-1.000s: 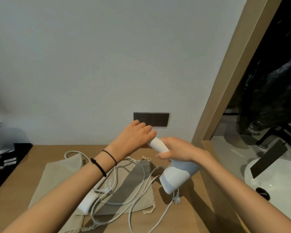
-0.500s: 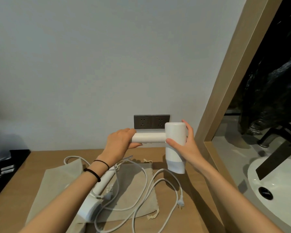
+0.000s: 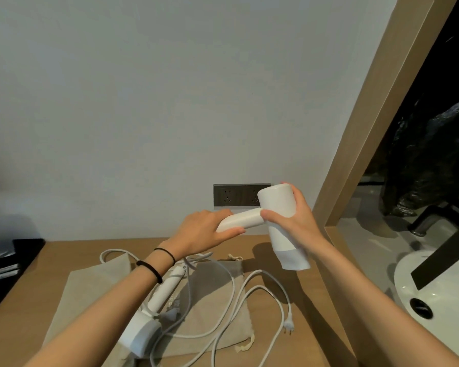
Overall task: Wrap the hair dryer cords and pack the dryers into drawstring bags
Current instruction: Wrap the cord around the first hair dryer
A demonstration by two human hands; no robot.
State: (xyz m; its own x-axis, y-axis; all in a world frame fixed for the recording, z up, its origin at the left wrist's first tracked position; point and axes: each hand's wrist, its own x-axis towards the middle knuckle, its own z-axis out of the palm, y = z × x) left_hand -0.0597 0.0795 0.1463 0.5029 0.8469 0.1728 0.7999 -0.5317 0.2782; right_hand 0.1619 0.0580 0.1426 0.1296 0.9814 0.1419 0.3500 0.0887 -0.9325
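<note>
- Held hair dryer point(image 3: 278, 221): raised above the worktop point(image 3: 270, 348), just in front of the wall socket point(image 3: 232, 195); barrel upright, handle pointing sideways.
- Right hand point(image 3: 294, 223): closed round the barrel. Left hand point(image 3: 204, 231): closed round the handle end.
- Cord point(image 3: 249, 295): trailing loose below the socket, plug point(image 3: 368, 325) on the worktop.
- Second dryer point(image 3: 154, 308): lying on two flat drawstring bags point(image 3: 212, 308), cord unwound.
- Step judged: folding or readying the handle before wrapping; next move calls for gathering the slack cord into coils.
</note>
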